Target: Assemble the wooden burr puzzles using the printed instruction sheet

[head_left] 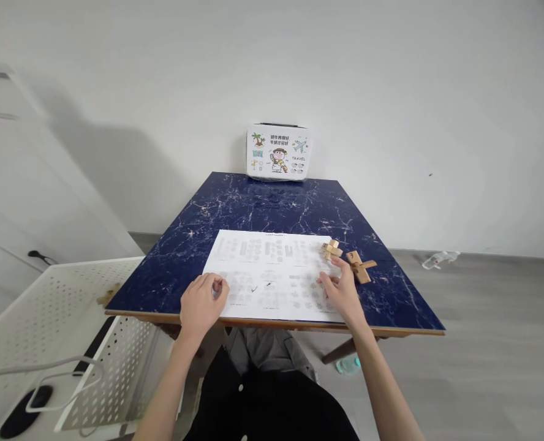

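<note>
A white printed instruction sheet (272,245) lies near the table's front edge, covered in small diagrams too faint to read. My left hand (203,303) rests on its left edge, fingers curled in with the thumb close to them; I see nothing held. On the right, my right hand (344,294) hovers over or rests on the sheet, thumb and forefinger apart. Its forefinger reaches to a small light wooden interlocking puzzle (331,248) at the sheet's upper right corner; whether they touch, I cannot tell. Just beyond that hand lies a darker, cross-shaped wooden puzzle (360,267) with a black mark.
A white printed case (279,153) stands at the back of the blue marbled table (272,205), against the wall. To the left, a white perforated unit (111,367) holds cables and a wooden piece (108,295). A clear plastic item (440,260) and a bottle (348,365) lie on the floor.
</note>
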A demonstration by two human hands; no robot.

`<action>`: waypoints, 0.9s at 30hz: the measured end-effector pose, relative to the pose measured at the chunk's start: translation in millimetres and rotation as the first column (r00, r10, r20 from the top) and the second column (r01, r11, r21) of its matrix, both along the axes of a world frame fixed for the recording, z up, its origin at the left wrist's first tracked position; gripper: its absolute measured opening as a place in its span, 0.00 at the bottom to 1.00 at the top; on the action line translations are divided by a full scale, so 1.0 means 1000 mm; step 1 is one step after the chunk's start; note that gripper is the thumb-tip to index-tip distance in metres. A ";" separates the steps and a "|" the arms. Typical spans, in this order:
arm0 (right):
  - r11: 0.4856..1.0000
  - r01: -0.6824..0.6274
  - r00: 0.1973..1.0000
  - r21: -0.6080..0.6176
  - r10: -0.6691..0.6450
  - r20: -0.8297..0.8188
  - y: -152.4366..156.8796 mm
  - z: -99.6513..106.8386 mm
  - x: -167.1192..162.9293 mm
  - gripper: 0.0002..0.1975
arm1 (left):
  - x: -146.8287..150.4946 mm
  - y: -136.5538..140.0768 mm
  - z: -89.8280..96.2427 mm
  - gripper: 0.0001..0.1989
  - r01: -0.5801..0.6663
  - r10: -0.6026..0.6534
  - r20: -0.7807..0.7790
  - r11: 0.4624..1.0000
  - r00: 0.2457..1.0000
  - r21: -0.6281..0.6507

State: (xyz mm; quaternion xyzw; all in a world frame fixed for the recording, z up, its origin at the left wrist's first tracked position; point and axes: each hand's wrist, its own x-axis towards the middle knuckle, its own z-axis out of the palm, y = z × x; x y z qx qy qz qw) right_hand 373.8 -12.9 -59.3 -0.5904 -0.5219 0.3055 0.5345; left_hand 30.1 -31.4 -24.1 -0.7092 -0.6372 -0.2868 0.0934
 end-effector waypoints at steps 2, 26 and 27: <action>0.999 0.050 0.994 0.020 -0.051 0.094 0.004 -0.003 0.002 0.29 | 0.000 0.000 0.000 0.10 0.002 -0.002 0.002 1.000 1.000 -0.002; 0.997 0.026 0.876 0.069 -0.055 0.478 0.019 0.016 0.003 0.21 | 0.003 0.001 0.000 0.11 -0.022 0.022 0.025 1.000 0.999 0.021; 0.997 0.023 0.873 0.070 -0.054 0.485 0.018 0.016 0.002 0.21 | 0.003 0.001 0.000 0.11 -0.022 0.021 0.024 1.000 0.999 0.022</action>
